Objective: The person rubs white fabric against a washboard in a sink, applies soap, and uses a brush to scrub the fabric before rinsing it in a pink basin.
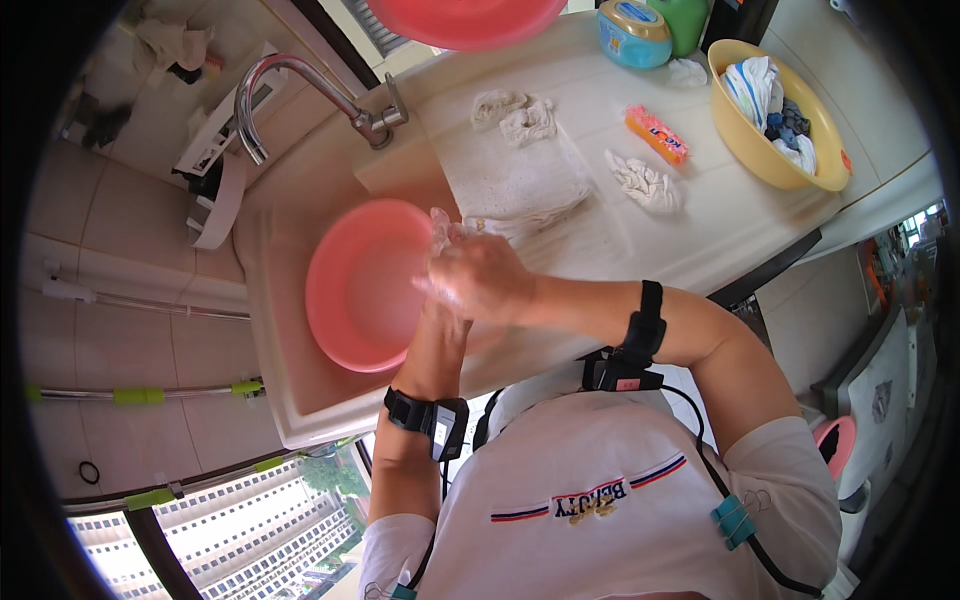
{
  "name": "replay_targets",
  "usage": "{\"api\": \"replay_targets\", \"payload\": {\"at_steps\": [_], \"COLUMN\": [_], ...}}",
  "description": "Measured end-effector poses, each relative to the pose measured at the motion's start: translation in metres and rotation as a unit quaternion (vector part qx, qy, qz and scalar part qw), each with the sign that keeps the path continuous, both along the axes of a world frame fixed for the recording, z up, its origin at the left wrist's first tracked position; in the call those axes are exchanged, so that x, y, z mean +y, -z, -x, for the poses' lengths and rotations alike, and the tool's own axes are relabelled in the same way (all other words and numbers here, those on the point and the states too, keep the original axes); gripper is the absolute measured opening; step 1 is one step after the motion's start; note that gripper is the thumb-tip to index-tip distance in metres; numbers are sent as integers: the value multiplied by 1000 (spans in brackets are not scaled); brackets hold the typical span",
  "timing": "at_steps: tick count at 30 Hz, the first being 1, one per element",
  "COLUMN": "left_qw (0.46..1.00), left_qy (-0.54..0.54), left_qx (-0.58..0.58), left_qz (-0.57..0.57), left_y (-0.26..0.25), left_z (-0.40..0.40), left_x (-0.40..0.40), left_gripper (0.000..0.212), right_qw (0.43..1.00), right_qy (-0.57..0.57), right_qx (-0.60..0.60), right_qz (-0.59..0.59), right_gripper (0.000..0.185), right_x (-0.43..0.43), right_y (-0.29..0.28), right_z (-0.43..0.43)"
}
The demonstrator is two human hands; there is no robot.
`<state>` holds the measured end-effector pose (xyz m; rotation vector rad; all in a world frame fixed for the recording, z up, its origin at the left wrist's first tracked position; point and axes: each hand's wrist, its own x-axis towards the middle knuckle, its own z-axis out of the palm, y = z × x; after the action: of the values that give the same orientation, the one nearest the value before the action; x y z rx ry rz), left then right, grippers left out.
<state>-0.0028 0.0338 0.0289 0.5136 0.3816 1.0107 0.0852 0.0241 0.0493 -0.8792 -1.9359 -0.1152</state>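
Observation:
My right hand [484, 274] is curled and pressed against my left hand [444, 289] over the right rim of a pink plastic basin [322, 300], which holds cloudy water. Whitish, wet, soapy-looking material [442, 229] shows at the fingers; blur hides whether it is cloth or suds. My right hand covers much of the left. Beyond them a folded whitish cloth [517, 180] lies on the ribbed washboard part of the sink. Two small crumpled white cloths [527, 122] rest above it. Farther right are another crumpled white cloth [645, 184] and an orange bar of soap [656, 135] in its wrapper.
A chrome faucet [371, 124] arches over the sink's back left. A yellow basin [750, 154] of clothes stands right. At the back are a blue tub with a gold lid [634, 37], a green bottle [682, 22] and another pink basin [472, 22]. The sink's front rim [330, 427] is near my body.

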Motion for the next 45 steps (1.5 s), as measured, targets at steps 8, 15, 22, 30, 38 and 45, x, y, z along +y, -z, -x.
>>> {"api": "replay_targets", "payload": {"at_steps": [8,15,22,30,38,45], "left_qw": [939,995,984,956,983,827], "left_qy": [-44,66,-19,-22,-46,-88], "left_qx": [301,-67,115,292,85,517], "left_qz": [-162,-18,136,11,157,-201], "left_y": [-12,30,-6,-17,-11,-10], "left_z": [-2,2,-16,-4,45,11], "left_x": [0,10,7,-12,5,-6], "left_gripper": [30,39,31,34,28,26], "right_qw": [1000,979,974,944,956,745], "right_qy": [-13,16,59,69,127,-125], "right_qx": [2,54,65,82,-167,181], "right_qz": [27,194,210,312,206,630], "right_gripper": [25,20,19,33,24,20], "right_x": [-6,-7,14,33,41,44], "right_y": [-8,-4,2,29,89,39], "right_z": [4,-7,-19,-54,-130,-113]}}
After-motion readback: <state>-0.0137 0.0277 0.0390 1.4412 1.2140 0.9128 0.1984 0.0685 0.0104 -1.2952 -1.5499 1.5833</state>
